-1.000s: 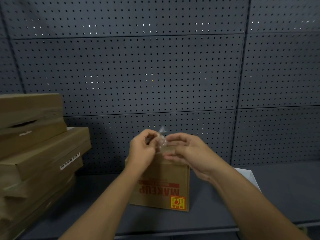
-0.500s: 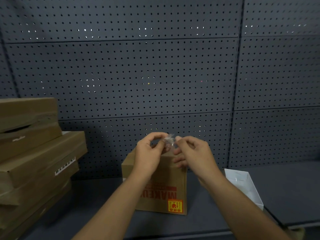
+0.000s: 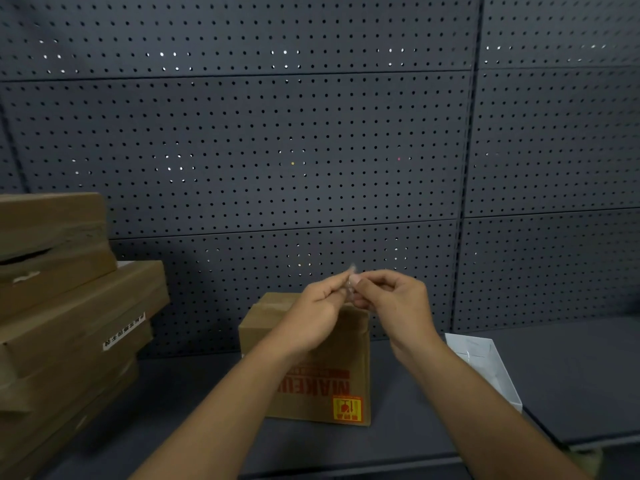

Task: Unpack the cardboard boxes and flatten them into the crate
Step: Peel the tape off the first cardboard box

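Both hands, left [image 3: 313,308] and right [image 3: 394,299], pinched a clear tape scrap [image 3: 351,282] above the upside-down box [image 3: 332,368]; its print faced six o'clock.

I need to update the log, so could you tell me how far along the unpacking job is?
Early. Done: nothing flattened in view. In hand: the left hand and right hand pinch a clear scrap, maybe tape, above the upright printed box. Left: that box, the stacked boxes; no crate visible.
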Motion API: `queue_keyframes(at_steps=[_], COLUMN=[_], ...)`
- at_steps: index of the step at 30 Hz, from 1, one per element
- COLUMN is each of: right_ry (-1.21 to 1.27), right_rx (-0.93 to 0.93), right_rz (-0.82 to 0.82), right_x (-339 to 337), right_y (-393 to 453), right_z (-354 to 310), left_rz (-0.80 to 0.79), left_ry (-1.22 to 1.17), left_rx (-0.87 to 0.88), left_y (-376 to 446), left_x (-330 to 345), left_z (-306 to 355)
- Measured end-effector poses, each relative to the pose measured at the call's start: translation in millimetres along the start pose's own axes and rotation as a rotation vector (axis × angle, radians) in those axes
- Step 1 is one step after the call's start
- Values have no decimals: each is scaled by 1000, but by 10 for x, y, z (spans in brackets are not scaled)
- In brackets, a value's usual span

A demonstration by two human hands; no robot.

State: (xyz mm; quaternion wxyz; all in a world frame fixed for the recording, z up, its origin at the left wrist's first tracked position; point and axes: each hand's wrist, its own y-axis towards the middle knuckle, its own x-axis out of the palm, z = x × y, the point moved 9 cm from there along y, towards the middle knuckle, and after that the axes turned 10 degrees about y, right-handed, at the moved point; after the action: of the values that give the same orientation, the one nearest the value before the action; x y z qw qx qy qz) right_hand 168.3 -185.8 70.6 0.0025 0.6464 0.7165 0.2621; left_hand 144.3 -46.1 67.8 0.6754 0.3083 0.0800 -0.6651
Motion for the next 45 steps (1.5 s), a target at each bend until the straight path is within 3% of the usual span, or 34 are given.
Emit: queue_keyframes(at_steps=[3,5,6,10,12,14,25,28,32,34,45], right_ry=[48,131,151,28,-77,-157,-385,-574,-1097,-1234,-1309], right_rx=[17,29,29,-12,-33,-57,-75,-9,78,150,260], right_rz=[7,35,55,115,139,169,415,409,327,285,232], right_x=[-50,-108,-154,-347,-442,-568,-1633,-1857,-2061,-2119,-2263], right_y=[41,87,109,159,157,165,196,206,217,196,207], right_z=[14,22,21,23,32,37,55,151,332,482,659], left_rz=[-153,-140,-103,12,-58,-125,-131,-161,-150,-134,-109], left_ry=[-150,-261,-157,745,877,876,958,1024,1057,1070,1061], left_rx=[-34,-76,-33,115,67,47,-15,-17,-14,-4,10], left_y=[-33,-5,15,55,117,125,106,78,81,77,29], left_x=[132,131,73,-132,-69,39,130,165,185,187,174], left_z=[72,48,36,-66,-189,-277,-390,-390,-416,-417,-403])
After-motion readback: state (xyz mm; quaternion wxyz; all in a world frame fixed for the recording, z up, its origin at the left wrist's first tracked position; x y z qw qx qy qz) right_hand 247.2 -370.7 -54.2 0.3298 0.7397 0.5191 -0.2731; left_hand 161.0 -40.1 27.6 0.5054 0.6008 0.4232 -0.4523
